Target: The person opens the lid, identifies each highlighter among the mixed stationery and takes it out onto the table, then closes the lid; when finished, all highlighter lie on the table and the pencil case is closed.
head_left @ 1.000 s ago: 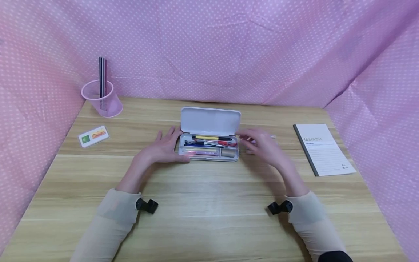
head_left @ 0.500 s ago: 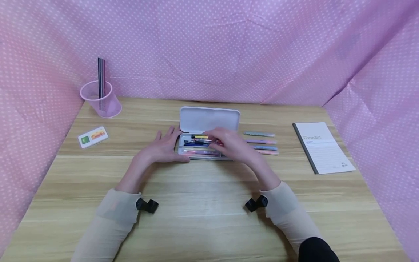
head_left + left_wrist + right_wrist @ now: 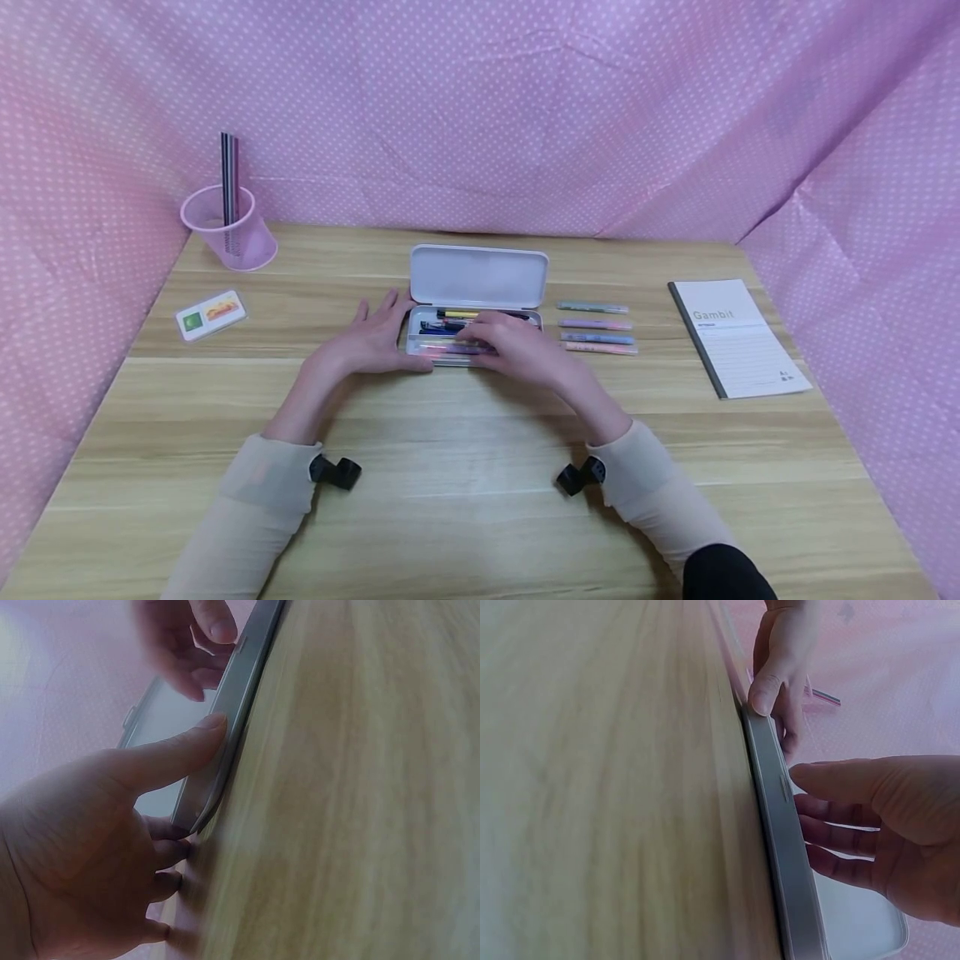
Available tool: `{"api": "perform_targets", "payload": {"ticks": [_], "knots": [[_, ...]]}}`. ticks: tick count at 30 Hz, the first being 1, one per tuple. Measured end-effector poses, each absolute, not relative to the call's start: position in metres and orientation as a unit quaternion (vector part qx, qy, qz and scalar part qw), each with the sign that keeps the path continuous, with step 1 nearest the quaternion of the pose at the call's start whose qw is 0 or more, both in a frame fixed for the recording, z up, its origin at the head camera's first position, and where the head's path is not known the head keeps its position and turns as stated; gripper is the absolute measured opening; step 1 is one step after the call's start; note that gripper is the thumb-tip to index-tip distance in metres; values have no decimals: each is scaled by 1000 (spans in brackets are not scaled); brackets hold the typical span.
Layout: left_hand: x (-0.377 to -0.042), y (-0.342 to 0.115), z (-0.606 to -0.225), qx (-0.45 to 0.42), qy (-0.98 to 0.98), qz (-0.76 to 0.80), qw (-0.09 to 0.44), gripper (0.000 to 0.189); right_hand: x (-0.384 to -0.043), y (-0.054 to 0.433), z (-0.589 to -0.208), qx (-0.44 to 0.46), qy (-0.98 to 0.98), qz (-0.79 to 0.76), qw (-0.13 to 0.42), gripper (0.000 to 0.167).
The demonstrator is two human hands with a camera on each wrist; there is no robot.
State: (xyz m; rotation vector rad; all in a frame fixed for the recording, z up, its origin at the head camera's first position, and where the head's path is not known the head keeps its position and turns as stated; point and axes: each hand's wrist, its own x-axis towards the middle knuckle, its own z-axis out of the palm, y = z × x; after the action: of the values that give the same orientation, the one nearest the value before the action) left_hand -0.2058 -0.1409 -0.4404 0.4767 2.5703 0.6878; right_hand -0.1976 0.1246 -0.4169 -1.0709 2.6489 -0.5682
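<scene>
A white pencil case stands with its lid up in the middle of the table. Several pens lie in its compartments. My left hand steadies the case's left end, its thumb pressing the front wall and its other fingers spread along the side. Over the front compartment reaches my right hand, partly covering the pens. In the right wrist view, the right hand's thumb and slightly bent fingers are apart at the case rim, with no pen visible between them. The fingertips inside the case are partly hidden.
Several pens lie in a row right of the case. Farther right is a notebook. At left are a pink cup holding striped pencils and a small white packet. A pink dotted cloth hangs behind.
My right hand has left the pens on the right, moved left over the case, then shifted down toward its front compartment. The left hand has stayed at the case's left end.
</scene>
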Motion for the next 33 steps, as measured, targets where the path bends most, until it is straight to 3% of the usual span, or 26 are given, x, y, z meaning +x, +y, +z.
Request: {"api": "perform_targets", "payload": {"ticks": [15, 33], "knots": [[-206, -141, -440, 174, 926, 255, 215, 118, -189, 121, -422, -387, 906, -157, 64, 25], [-206, -140, -440, 171, 927, 255, 216, 118, -186, 118, -425, -369, 914, -158, 61, 23]]}}
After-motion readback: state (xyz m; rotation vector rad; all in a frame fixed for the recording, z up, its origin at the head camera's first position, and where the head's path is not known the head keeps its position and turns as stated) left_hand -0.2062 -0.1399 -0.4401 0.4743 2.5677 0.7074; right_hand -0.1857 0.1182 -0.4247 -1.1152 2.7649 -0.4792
